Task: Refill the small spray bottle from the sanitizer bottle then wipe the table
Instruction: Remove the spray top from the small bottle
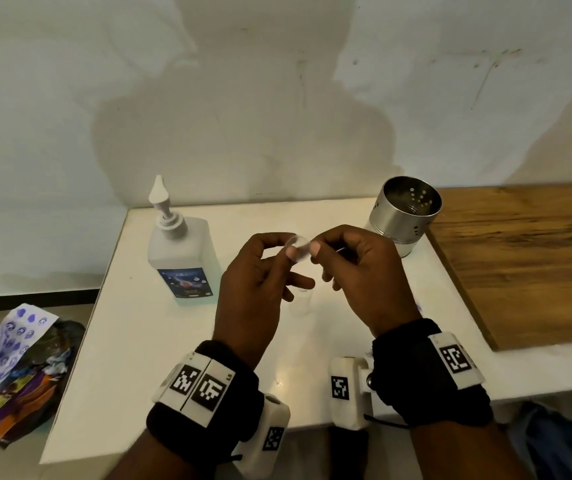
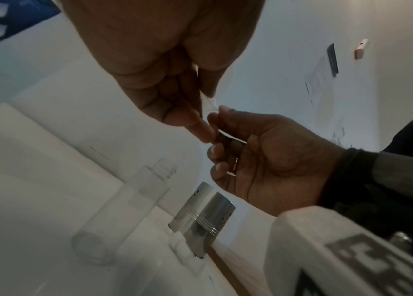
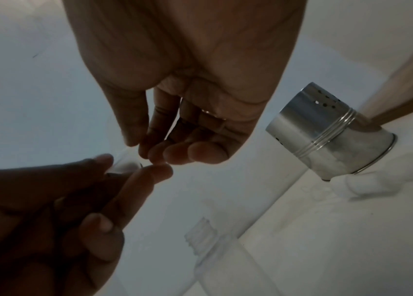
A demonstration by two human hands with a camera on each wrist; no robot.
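Above the white table [image 1: 132, 341], both my hands pinch a small clear cap [image 1: 297, 245] between them. My left hand [image 1: 289, 249] grips it from the left with thumb and finger, my right hand [image 1: 313, 250] from the right. The cap [image 3: 126, 162] shows as a clear cylinder between the fingertips in the right wrist view. Below the hands, the small clear spray bottle [image 1: 301, 303] stands upright on the table. Its threaded neck [image 2: 166, 167] is uncovered. The white sanitizer bottle [image 1: 182, 258], with a pump top and blue label, stands to the left of the hands.
A perforated steel cup [image 1: 406, 216] stands at the back right, with a small white object [image 2: 185, 250] lying beside it. A wooden board [image 1: 527, 265] covers the table's right side. Wrappers and paper [image 1: 11, 368] lie on the floor past the left edge.
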